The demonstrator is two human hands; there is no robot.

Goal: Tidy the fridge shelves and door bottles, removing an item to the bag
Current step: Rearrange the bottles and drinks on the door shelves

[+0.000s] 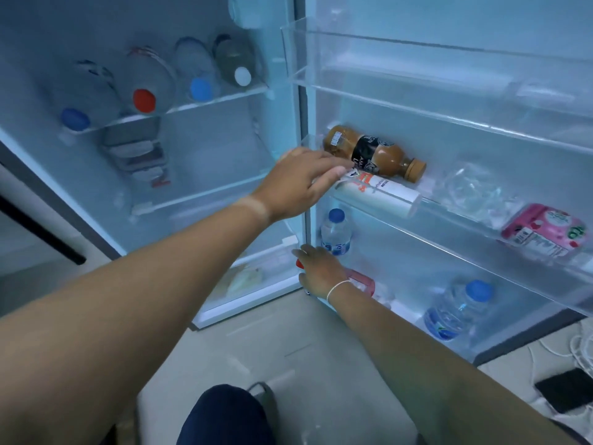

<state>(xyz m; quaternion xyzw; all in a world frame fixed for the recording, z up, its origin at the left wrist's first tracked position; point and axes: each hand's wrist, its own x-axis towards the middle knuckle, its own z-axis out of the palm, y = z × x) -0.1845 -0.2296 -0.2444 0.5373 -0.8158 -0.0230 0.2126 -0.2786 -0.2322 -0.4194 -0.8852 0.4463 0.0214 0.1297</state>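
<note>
The fridge stands open, its door shelves on the right. My left hand (305,181) reaches to the middle door shelf (449,220); its fingertips rest on the near end of a white bottle (385,194) that lies on its side. Just behind it lies a brown coffee bottle (375,152). My right hand (321,271) is down in the lowest door shelf, wrapped around a red-labelled bottle (364,281) whose red cap pokes out left of the fingers. A small water bottle (335,232) stands right behind that hand.
A pink carton (545,232) and crumpled clear plastic (475,187) share the middle door shelf. A larger water bottle (455,309) leans in the lowest one. Several bottles (144,99) lie on the inner top shelf above stacked tins (138,152). A phone (568,393) and cables lie on the floor.
</note>
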